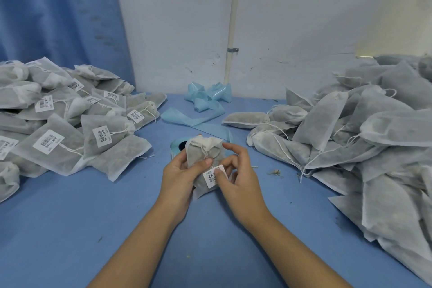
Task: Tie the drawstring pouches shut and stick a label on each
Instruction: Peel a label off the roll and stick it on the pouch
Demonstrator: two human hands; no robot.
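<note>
The pouch (201, 154) is held upright between both hands, its neck cinched with white string just above the left thumb and dark loose filling showing through the thin fabric. The left hand (177, 170) grips its left side, thumb across the front, while the right hand (238, 177) pinches the label (214, 176) onto the lower front under its thumb, index finger arched clear. To seat it well, the thumb should probably sweep from middle to edges so no corner lifts. Beyond the fingertips lies the label roll (177, 146), with labelled pouches (58, 124) piled left of the left hand and unlabelled pouches (362, 135) piled right of the right hand.
</note>
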